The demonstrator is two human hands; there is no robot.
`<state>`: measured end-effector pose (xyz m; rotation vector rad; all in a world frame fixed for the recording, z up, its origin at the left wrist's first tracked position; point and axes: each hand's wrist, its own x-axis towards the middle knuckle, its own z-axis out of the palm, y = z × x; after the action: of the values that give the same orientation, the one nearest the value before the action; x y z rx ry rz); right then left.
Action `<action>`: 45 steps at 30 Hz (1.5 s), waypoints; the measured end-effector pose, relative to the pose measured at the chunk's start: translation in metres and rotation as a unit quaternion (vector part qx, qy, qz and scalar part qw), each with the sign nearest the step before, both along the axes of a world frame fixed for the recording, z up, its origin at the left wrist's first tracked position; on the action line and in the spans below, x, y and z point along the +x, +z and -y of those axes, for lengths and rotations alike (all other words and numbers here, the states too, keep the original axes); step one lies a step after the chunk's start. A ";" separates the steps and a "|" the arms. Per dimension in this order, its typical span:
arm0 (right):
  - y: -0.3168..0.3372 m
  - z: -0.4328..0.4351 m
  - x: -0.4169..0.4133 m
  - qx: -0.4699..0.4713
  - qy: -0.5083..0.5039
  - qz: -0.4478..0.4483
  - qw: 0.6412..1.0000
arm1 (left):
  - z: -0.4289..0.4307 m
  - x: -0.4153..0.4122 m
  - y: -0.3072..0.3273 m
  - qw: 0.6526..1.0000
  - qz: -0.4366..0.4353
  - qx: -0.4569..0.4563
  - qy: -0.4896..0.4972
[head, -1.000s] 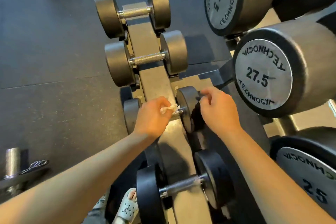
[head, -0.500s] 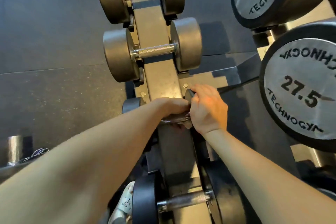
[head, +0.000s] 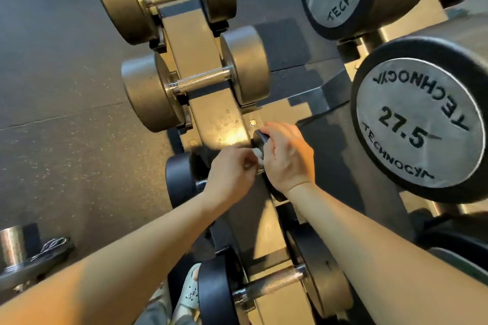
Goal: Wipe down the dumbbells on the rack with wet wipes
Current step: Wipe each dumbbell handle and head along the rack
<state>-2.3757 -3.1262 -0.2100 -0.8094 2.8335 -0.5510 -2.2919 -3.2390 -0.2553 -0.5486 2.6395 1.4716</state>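
1. White crumpled wet wipe (head: 257, 156) shows only as a small wad between the two hands. The left hand (head: 232, 174) has its fingers curled round it at the handle of the small black rubber-headed dumbbell (head: 179, 179); the handle itself is almost wholly hidden under that hand. With so little wipe exposed, bare fingers rather than cloth may rub the steel, leaving it half cleaned.
2. The right hand (head: 287, 158) curls over the dumbbell's right head and steadies it in its cradle on the grey steel rack spine (head: 219, 119). If this grip slackens during a hard scrub, the dumbbell could roll or lift off its cradle.
3. Fingertips wrapped over the head sit close to the rack's metal, so a sudden settling of the weight could pinch them.
4. A dumbbell that slips free would probably drop towards the foot in a pale perforated sandal (head: 190, 295), which sits low beside the black dumbbell with a bare steel handle (head: 272, 282).
5. The large grey-faced dumbbell marked 27.5 (head: 420, 124) hangs near the right forearm, so a careless elbow could knock it.
6. Whether the grey dumbbell with a knurled handle (head: 195, 84) above is already wiped cannot be told, so one could be skipped.
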 end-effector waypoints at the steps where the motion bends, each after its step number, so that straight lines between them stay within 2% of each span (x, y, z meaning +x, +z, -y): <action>1: 0.000 0.001 0.000 0.004 0.000 -0.002 1.000 | 0.003 -0.007 0.001 0.999 0.015 0.022 -0.020; 4: 0.002 0.002 0.002 0.020 -0.004 -0.005 1.000 | 0.011 -0.014 0.003 0.989 0.041 -0.005 -0.143; 8: 0.006 0.004 0.002 0.028 0.004 -0.015 0.999 | 0.020 -0.012 0.003 0.967 -0.011 -0.004 -0.256; 11: 0.004 0.005 0.001 0.026 0.011 -0.017 0.999 | 0.023 -0.015 -0.003 0.973 0.021 -0.024 -0.229; 13: 0.003 0.004 0.001 0.029 0.010 -0.016 0.999 | 0.021 -0.014 -0.005 0.979 0.005 -0.068 -0.194; 16: 0.003 0.004 0.002 0.035 0.010 -0.022 0.999 | 0.022 -0.014 -0.001 0.984 0.000 -0.060 -0.169; 22: 0.002 0.001 0.001 0.022 0.008 -0.020 1.000 | 0.042 -0.023 0.002 0.949 0.059 -0.103 -0.291; 24: 0.002 0.002 0.002 0.017 0.010 -0.017 1.000 | 0.049 -0.022 0.004 0.954 0.084 -0.080 -0.277; 27: 0.004 0.002 0.003 0.018 0.009 -0.016 1.000 | 0.055 -0.029 0.007 0.969 0.128 -0.010 -0.210; 29: 0.004 0.002 0.003 0.018 0.008 -0.017 1.000 | 0.050 -0.036 0.009 0.971 0.171 0.126 -0.112; 30: 0.004 0.002 0.003 0.017 0.007 -0.018 1.000 | 0.045 -0.040 0.011 0.947 0.196 0.250 -0.044; 31: 0.005 0.003 0.003 0.015 0.006 -0.018 1.000 | 0.042 -0.043 0.014 0.901 0.220 0.374 0.019; 32: 0.005 0.003 0.003 0.014 0.007 -0.018 1.000 | 0.040 -0.044 0.013 0.859 0.233 0.452 0.058; 33: 0.004 0.002 0.003 0.013 0.009 -0.019 1.000 | 0.039 -0.042 0.013 0.842 0.242 0.477 0.073; 34: 0.004 0.002 0.004 0.013 0.010 -0.019 1.000 | 0.039 -0.039 0.008 0.859 0.252 0.440 0.063; 36: 0.005 0.001 0.005 0.013 0.013 -0.018 1.000 | 0.039 -0.032 0.003 0.943 0.225 0.245 -0.010; 37: 0.005 0.002 0.005 0.012 0.013 -0.018 1.000 | 0.039 -0.029 0.004 0.966 0.197 0.156 -0.051; 38: 0.005 0.002 0.005 0.011 0.014 -0.018 1.000 | 0.038 -0.027 0.003 0.977 0.173 0.095 -0.082; 39: 0.005 0.002 0.005 0.012 0.015 -0.019 1.000 | 0.037 -0.026 0.003 0.981 0.154 0.074 -0.096; 42: 0.005 0.002 0.006 0.014 0.015 -0.022 1.000 | 0.034 -0.028 0.004 0.980 0.135 0.097 -0.109; 45: 0.004 0.002 0.005 0.012 0.014 -0.027 0.999 | 0.034 -0.034 0.007 0.980 0.123 0.043 -0.148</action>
<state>-2.3711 -3.1281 -0.2058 -0.8715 2.8669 -0.4974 -2.3254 -3.2725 -0.2487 -0.2923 2.3337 1.3271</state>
